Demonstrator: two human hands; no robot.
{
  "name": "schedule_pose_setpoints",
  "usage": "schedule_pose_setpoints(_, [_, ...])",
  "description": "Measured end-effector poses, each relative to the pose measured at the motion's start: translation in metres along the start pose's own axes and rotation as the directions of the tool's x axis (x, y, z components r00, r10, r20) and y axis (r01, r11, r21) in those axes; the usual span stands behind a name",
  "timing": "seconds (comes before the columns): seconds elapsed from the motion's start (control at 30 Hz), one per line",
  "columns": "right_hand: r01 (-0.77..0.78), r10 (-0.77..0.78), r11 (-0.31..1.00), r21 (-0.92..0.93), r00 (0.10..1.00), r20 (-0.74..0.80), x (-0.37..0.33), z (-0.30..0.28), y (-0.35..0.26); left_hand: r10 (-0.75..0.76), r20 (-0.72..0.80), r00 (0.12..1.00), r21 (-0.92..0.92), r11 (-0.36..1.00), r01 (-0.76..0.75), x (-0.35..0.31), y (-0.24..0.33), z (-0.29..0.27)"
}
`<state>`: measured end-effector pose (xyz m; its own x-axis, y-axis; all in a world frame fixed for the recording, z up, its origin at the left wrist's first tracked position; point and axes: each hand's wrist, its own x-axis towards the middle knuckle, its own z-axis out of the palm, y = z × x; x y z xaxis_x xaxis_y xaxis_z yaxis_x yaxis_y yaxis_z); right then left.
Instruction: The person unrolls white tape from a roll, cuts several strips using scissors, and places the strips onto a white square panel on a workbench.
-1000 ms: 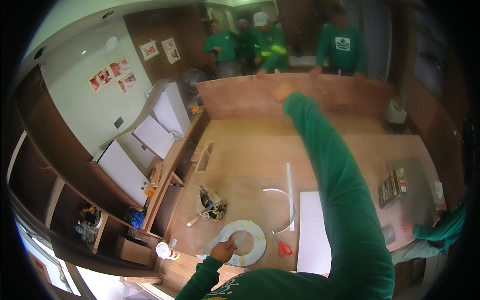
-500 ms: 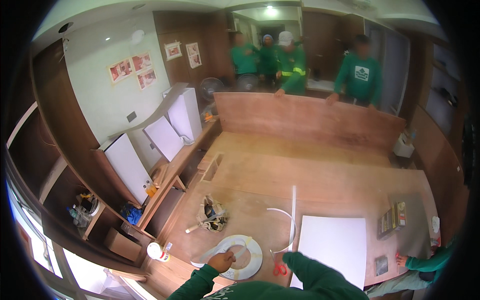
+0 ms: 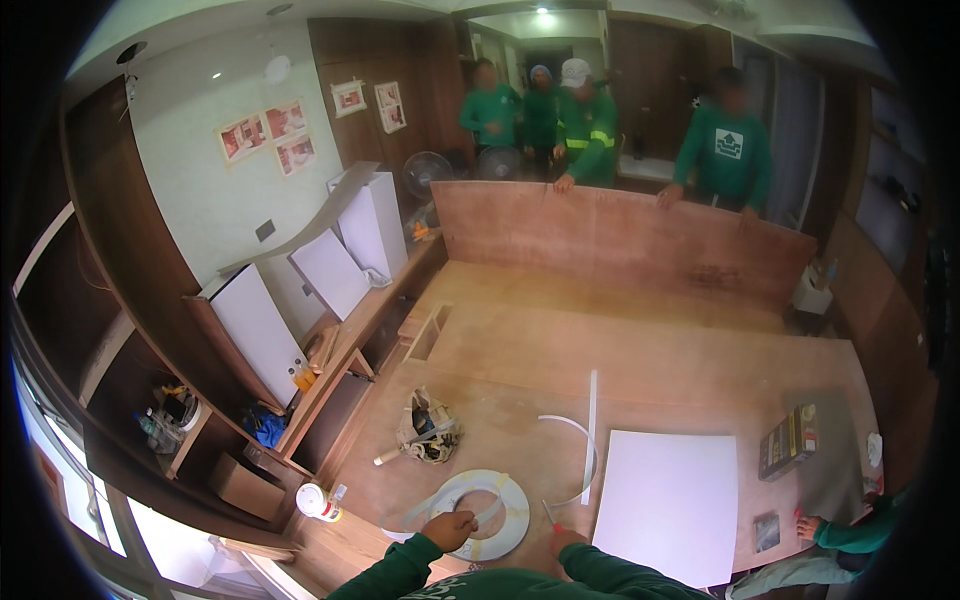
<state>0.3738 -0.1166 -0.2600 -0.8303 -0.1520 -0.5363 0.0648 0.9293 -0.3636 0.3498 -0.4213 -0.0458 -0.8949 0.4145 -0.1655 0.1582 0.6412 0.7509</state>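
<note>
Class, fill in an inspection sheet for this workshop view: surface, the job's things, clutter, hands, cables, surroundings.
Surface: large brown wooden board, mostly bare.
Job's things: white roll of edge tape with loose white strip; small red-handled tool.
Clutter: white panel, tool pouch, dark box, white glue bottle.
Hands: left hand rests on the roll; right hand at the red-handled tool, grip unclear.
Cables: nothing seen.
Surroundings: people in green holding an upright wooden board; another person's hand at the right edge; dark shelving on the left.
</note>
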Motion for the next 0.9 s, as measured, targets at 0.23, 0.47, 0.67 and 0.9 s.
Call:
schedule_pose_setpoints(0.23, [-0.14, 0.15, 0.982, 0.126, 0.986, -0.078, -0.019, -0.024, -0.012, 0.0, 0.007, 1.0, 0.043, 0.999, 0.0, -0.002, -0.002, 0.002])
schedule_pose_setpoints(0.47, [-0.18, 0.198, 0.962, 0.203, 0.977, -0.074, -0.022, -0.03, -0.012, -0.011, -0.016, 1.0, 0.03, 0.999, 0.011, -0.009, 0.005, 0.005])
schedule_pose_setpoints(0.67, [-0.128, 0.128, 0.991, -0.026, 0.992, -0.014, -0.016, -0.024, -0.008, -0.027, -0.036, 0.999, 0.076, 0.997, 0.029, -0.011, 0.009, 0.004])
schedule_pose_setpoints(0.9, [-0.407, 0.116, 0.792, 0.455, 0.832, 0.543, -0.031, -0.022, 0.021, -0.037, -0.142, 0.989, 0.069, 0.997, 0.047, -0.008, 0.006, 0.001])
